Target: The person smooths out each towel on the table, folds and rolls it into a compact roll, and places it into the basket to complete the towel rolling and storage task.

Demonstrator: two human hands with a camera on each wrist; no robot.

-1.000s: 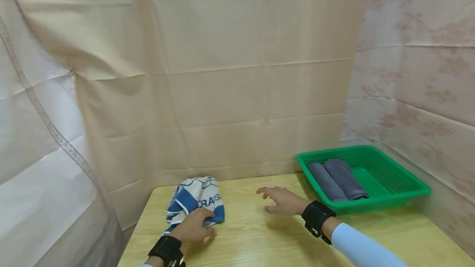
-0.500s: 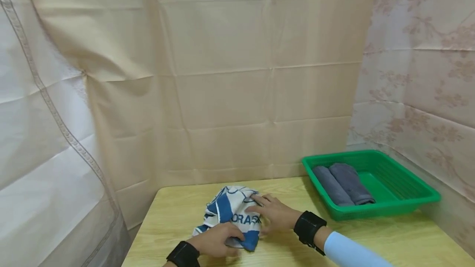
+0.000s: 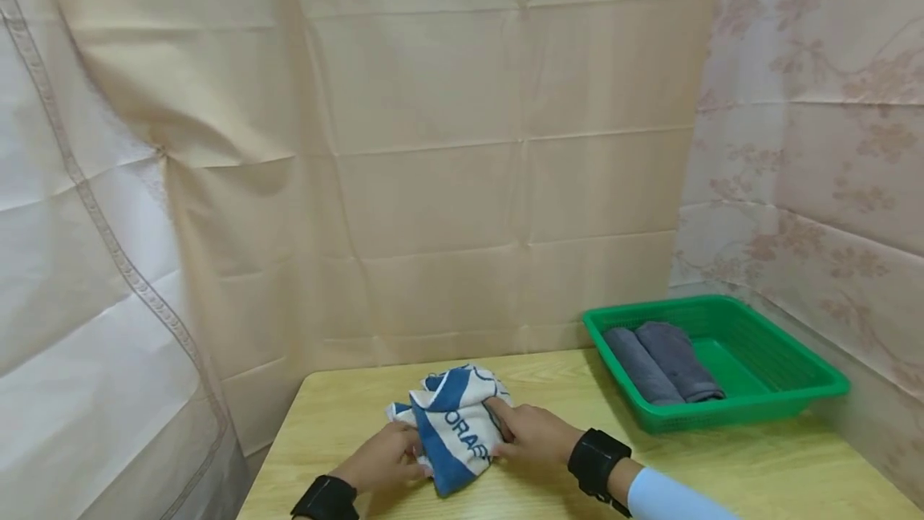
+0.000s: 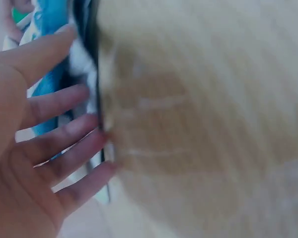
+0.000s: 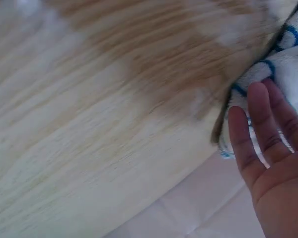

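A crumpled white and blue towel [image 3: 462, 424] with printed letters lies on the wooden table. At its left lower side is my left hand [image 3: 386, 456], its fingertips against the cloth. The left wrist view shows that hand's fingers [image 4: 72, 131] spread and fairly straight along the towel's edge. My right hand [image 3: 537, 433] touches the towel's right side, index finger on top of the fabric. Seen from the right wrist, several fingers [image 5: 260, 114] lie extended against the white cloth [image 5: 290, 69].
On the right of the table [image 3: 339, 400] stands a green plastic basket [image 3: 780, 404]. Two rolled dark grey towels [image 3: 646, 367] lie in its left part. A beige curtain [image 3: 433, 199] hangs behind the table, and a flowered one [image 3: 830, 183] borders the right.
The towel has moved right from the table's left side, then turned so its letters slant downward. My right hand has come onto it; the left has shifted to its left side.
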